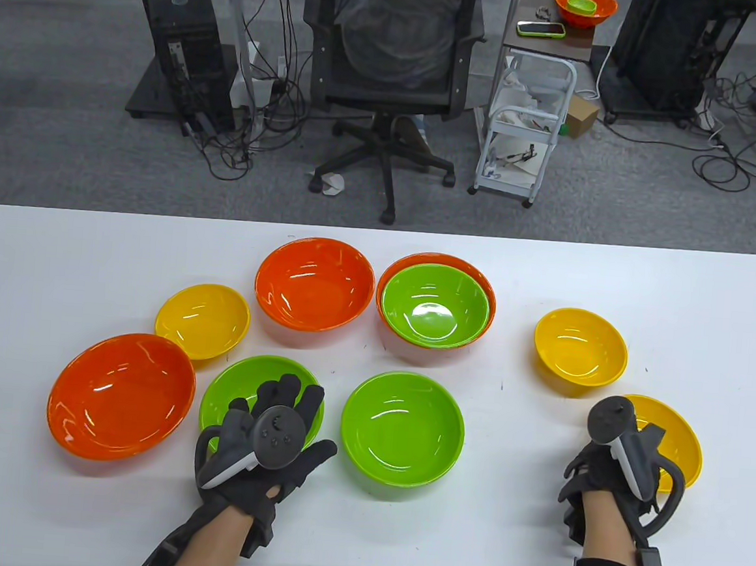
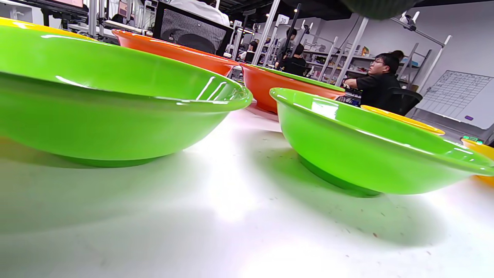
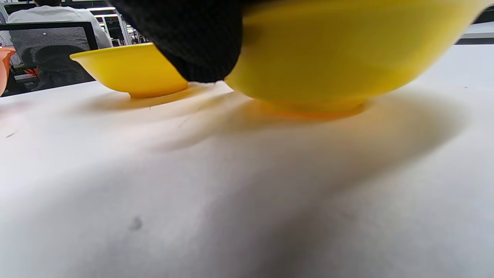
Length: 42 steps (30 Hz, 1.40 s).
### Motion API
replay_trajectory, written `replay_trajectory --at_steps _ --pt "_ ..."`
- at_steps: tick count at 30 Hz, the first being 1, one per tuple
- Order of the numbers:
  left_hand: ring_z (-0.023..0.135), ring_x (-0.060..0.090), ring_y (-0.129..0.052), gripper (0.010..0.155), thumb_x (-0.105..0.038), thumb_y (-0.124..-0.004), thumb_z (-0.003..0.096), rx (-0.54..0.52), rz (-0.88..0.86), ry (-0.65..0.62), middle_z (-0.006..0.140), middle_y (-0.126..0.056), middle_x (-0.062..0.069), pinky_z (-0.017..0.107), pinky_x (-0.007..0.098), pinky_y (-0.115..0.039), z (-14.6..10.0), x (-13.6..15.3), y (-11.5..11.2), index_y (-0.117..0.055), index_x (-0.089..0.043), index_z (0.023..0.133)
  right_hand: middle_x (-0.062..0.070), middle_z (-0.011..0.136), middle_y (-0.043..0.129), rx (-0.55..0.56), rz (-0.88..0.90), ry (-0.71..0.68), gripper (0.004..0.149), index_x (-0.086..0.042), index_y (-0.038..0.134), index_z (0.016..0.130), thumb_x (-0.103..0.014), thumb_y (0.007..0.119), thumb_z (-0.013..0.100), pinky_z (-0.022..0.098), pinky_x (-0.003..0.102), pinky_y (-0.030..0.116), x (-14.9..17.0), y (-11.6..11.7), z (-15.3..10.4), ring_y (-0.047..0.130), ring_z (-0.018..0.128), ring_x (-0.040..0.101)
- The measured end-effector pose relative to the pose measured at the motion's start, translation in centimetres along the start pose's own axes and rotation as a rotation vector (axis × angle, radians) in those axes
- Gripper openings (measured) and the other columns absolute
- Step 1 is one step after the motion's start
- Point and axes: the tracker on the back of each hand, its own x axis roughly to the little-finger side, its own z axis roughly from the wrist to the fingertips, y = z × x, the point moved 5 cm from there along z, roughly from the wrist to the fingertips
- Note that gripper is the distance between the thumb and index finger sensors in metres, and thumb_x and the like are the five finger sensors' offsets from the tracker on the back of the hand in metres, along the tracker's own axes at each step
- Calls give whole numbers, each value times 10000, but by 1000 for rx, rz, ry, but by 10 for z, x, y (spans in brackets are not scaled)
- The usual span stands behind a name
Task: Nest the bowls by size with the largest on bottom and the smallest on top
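Several bowls stand on the white table (image 1: 710, 302). A green bowl sits nested in an orange bowl (image 1: 435, 307) at the back middle, with a bare orange bowl (image 1: 314, 282) to its left. A big orange bowl (image 1: 121, 393) and a small yellow bowl (image 1: 202, 320) are at the left. My left hand (image 1: 279, 412) is spread open over a green bowl (image 1: 232, 389), also seen in the left wrist view (image 2: 115, 116). A second green bowl (image 1: 402, 429) (image 2: 366, 154) stands to its right. My right hand (image 1: 599, 464) is at the left rim of a yellow bowl (image 1: 672, 443) (image 3: 328, 58). A fingertip (image 3: 193, 38) lies against its outer wall. The grip is hidden by the tracker.
Another yellow bowl (image 1: 580, 353) (image 3: 131, 69) stands just behind my right hand. The table's front strip between my hands is bare white surface. Beyond the far edge are an office chair (image 1: 396, 56) and a small cart (image 1: 527, 131).
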Motion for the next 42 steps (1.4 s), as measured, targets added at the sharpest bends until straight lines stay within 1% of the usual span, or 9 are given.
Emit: replay_trajectory --at_steps 2,6,14,17,24,32,37,39,42 --pt "1137 497 -281 825 -637 -601 500 1 -5 8 1229 -207 178 719 768 -281 1 3 0 -289 -272 1170 184 782 842 55 2 -1 494 -38 737 924 -154 831 454 527 611 679 -1 -8 -2 814 683 466" --pt "1136 498 -281 824 -638 -601 500 -1 -3 23 1229 -208 178 719 767 -280 1 7 0 -289 -273 1170 178 729 868 133 -13 -28 451 -29 778 876 -155 836 446 520 607 690 -9 -23 -9 835 656 453" --pt "1135 501 -279 826 -637 -602 500 -3 0 26 1229 -207 180 718 768 -277 2 6 0 -289 -271 1170 175 706 878 228 -1 -127 427 -30 802 845 -167 843 442 526 615 687 -30 -45 -28 838 657 452" --pt "1138 497 -285 824 -638 -602 500 -24 38 24 1230 -213 176 720 769 -283 1 2 3 -290 -274 1170 177 689 893 281 -6 -173 414 -29 820 822 -174 854 436 533 622 684 -40 -56 -37 841 662 454" --pt "1139 495 -286 824 -638 -603 499 -54 56 6 1230 -214 175 721 768 -283 -5 -4 11 -293 -274 1170 172 691 899 328 13 -290 394 -42 845 799 -183 870 431 555 635 673 -67 -68 -54 845 682 451" --pt "1138 497 -286 824 -637 -604 499 -70 53 3 1230 -214 177 720 768 -283 -7 -4 13 -294 -274 1170 159 709 903 366 38 -460 388 -64 853 797 -180 873 428 615 654 621 -111 -67 -64 838 708 447" --pt "1138 497 -285 824 -638 -602 499 -70 53 2 1231 -213 177 721 768 -282 -7 -4 13 -293 -274 1170 148 720 902 391 63 -583 388 -78 852 800 -181 873 426 637 656 602 -147 -70 -68 835 725 440" --pt "1139 495 -286 824 -638 -603 499 -70 54 1 1230 -214 177 720 768 -283 -7 -4 13 -293 -273 1170 142 721 906 405 72 -637 387 -87 852 800 -185 872 425 645 655 597 -167 -70 -69 836 731 434" --pt "1138 497 -286 824 -638 -603 499 -71 50 -1 1230 -214 176 720 768 -282 -7 -4 13 -291 -275 1170 133 727 907 397 99 -695 384 -98 852 800 -188 871 428 656 651 590 -191 -68 -66 834 741 426"
